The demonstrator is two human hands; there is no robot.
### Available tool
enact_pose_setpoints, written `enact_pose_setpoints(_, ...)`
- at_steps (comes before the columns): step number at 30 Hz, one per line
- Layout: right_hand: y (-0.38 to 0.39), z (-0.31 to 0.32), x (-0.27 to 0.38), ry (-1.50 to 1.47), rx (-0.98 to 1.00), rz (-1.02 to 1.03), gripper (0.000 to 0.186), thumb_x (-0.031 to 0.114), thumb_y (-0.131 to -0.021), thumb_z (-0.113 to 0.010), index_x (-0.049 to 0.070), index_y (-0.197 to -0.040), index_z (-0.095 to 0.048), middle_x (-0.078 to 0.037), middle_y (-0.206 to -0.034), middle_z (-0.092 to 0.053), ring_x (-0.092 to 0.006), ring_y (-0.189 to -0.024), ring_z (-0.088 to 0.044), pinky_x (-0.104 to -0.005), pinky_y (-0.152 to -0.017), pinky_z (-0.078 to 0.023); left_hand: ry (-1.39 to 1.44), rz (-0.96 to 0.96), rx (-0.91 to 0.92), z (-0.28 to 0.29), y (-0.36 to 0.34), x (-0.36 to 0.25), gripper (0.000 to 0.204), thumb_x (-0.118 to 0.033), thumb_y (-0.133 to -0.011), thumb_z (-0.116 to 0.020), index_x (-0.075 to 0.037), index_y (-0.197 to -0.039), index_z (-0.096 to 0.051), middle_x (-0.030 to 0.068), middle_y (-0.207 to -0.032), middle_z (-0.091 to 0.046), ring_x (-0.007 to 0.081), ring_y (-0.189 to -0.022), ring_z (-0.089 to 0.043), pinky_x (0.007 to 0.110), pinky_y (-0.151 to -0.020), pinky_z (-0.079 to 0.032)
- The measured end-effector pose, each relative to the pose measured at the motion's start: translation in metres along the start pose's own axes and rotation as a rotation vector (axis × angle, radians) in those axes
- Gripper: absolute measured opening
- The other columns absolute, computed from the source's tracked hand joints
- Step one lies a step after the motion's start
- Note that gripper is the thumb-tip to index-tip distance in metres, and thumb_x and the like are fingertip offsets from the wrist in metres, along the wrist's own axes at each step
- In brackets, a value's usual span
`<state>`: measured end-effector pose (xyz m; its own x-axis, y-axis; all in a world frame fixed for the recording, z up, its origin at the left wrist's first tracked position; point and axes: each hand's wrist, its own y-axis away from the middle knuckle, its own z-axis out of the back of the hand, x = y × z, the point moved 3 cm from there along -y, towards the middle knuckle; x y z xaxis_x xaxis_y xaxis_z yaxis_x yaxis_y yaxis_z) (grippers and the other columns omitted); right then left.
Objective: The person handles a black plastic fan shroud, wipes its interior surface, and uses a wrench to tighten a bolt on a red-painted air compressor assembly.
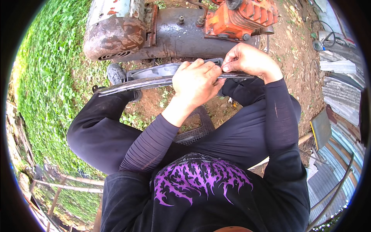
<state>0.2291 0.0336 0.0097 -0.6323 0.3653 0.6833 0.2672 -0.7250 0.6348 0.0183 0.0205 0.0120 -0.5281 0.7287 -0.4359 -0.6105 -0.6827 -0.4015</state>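
Far L of the tank (pixel 172 36) there's green grass (pixel 50 73). On the tank's L end sits the motor (pixel 116 36), patchy grey/brown, w/ a slotted vent low on its near side. My L shoe (pixel 116 72) is on my side of the tank, near that same end. The long dark strip (pixel 148 82), slightly curved, runs L to R btwn the tank & my lap, its L end over my L shin. A grey curved pc (pixel 162 69) shows on the strip's tank side; can't tell if the 2 are joined. My L hand (pixel 196 81), in front of the tank's middle, is closed over the strip, knuckles up, fingers bent. Below it, farther from the tank, a black mesh pc (pixel 199 129) lies btwn my legs. Orange finned block (pixel 239 19) sits atop the tank's R end. Near that end my R hand (pixel 247 62) makes a pinch, thumb & fingertips nearly together at the strip; can't tell if they grip it. Far R of the tank: corrugated sheets (pixel 340 94), greyish.
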Motion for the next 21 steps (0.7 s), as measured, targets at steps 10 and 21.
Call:
enact_pose_setpoints(10, -0.0024, -0.0055, 0.0026, -0.178, -0.066, -0.104, 0.017, 0.015, -0.09, -0.085, -0.001, -0.094, -0.083, -0.004, -0.079, -0.077, -0.0097, -0.071, -0.067, -0.0314, -0.069, -0.054, -0.009, -0.02, -0.005, 0.0049, -0.0003, 0.0076, 0.028, -0.037, -0.071, -0.091, -0.021, -0.08, -0.069, -0.0059, -0.082, -0.069, 0.0179, -0.078, -0.068, 0.037, -0.065, -0.048)
enact_pose_setpoints(21, -0.0009, -0.0047, 0.0097, -0.051, -0.067, -0.175, 0.031, 0.03, -0.085, -0.092, 0.0, -0.085, -0.082, -0.004, -0.072, -0.074, -0.0118, -0.064, -0.064, -0.0324, -0.063, -0.05, -0.004, -0.014, -0.023, 0.0034, 0.0018, 0.0051, 0.028, -0.037, -0.07, -0.092, -0.022, -0.08, -0.071, -0.0061, -0.08, -0.069, 0.0181, -0.077, -0.068, 0.038, -0.065, -0.049)
